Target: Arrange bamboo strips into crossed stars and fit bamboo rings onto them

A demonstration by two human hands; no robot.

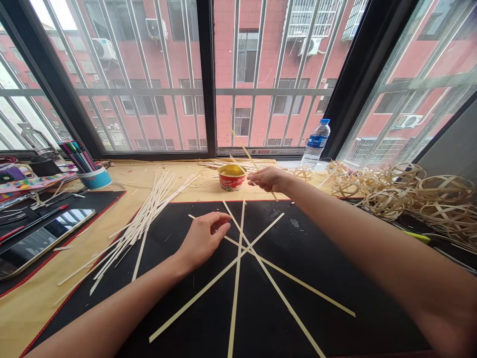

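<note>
Item: crossed bamboo strips [237, 278] lay in a star on a black mat [328, 298], lower centre; light, stiff yet springy, best taken by an end. Left hand [203, 238] hung released, fingers loosely curled, just over them. Right hand [270, 179], upper centre, seemed to pinch a single strip [250, 160], though the grip was hard to confirm. Beyond: loose strips [141, 223], left; red bowl [231, 178]; woven bamboo balls [395, 191], right.

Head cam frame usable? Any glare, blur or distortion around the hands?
Head view: heavy wide-angle distortion, with the black window frame leaning and the right forearm looming oversized. Upper-left window panes blow out; the tablet reflects the window. Left hand and bamboo strips look sharp, no obvious motion blur.
</note>
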